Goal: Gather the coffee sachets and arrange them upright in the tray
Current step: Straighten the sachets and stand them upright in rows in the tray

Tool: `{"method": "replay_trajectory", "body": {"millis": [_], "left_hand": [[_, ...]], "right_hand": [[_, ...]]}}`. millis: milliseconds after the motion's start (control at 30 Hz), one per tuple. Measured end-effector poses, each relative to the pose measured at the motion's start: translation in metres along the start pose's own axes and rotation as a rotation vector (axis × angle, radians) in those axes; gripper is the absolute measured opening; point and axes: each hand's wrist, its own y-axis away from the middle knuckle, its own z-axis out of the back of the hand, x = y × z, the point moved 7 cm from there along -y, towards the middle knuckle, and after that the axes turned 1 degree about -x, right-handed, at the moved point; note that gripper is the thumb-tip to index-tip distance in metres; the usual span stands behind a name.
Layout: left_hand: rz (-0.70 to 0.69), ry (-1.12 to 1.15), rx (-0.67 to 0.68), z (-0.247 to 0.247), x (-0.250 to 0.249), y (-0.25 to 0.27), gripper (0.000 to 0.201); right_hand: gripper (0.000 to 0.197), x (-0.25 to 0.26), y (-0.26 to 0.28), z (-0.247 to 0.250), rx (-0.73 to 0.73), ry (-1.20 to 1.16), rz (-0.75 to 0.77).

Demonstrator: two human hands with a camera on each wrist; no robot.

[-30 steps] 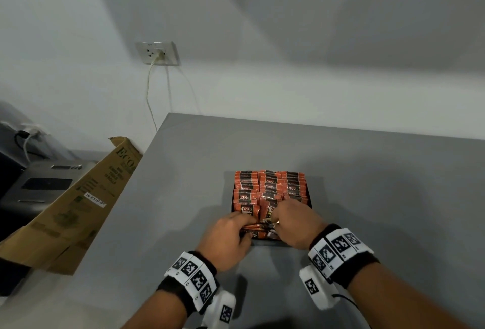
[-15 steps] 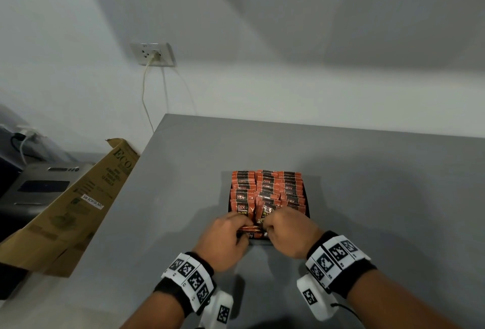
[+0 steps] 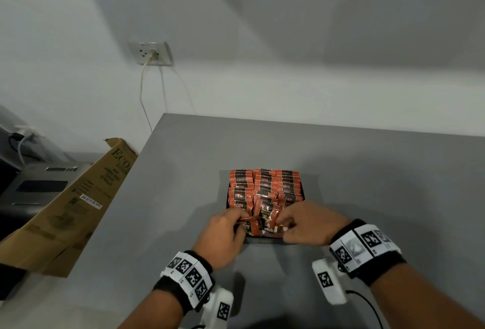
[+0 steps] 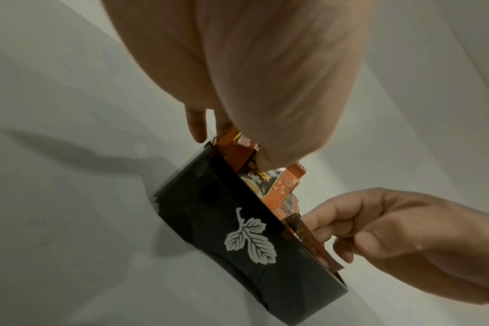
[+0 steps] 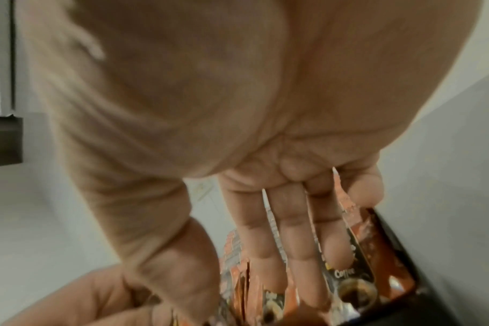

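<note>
Several orange-and-black coffee sachets stand upright in rows in a black tray on the grey table. The tray's near wall bears a white leaf. Both hands work at the tray's near end. My left hand pinches the top of a front sachet. My right hand grips front sachets, which sit between its fingers, thumb toward the near wall. Between the hands a sachet leans tilted. The tray's near rim is partly hidden by the hands.
A flattened cardboard box leans against the table's left edge, over a grey machine. A wall socket with a cord is behind. Bare grey tabletop lies right of and beyond the tray.
The hands have drawn slightly apart at the tray's near end. The front sachets that lay low under the fingers now stand higher, one tilted between the hands.
</note>
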Motion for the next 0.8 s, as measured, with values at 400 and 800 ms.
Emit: {"method": "replay_trajectory", "body": {"millis": [400, 800], "left_hand": [[0.184, 0.457, -0.297, 0.032, 0.005, -0.003, 0.022], [0.444, 1.339, -0.265, 0.017, -0.037, -0.037, 0.013]], "right_hand": [[0.017, -0.001, 0.011, 0.011, -0.317, -0.142, 0.068], [0.010, 0.035, 0.010, 0.049, -0.686, -0.780, 0.000]]}}
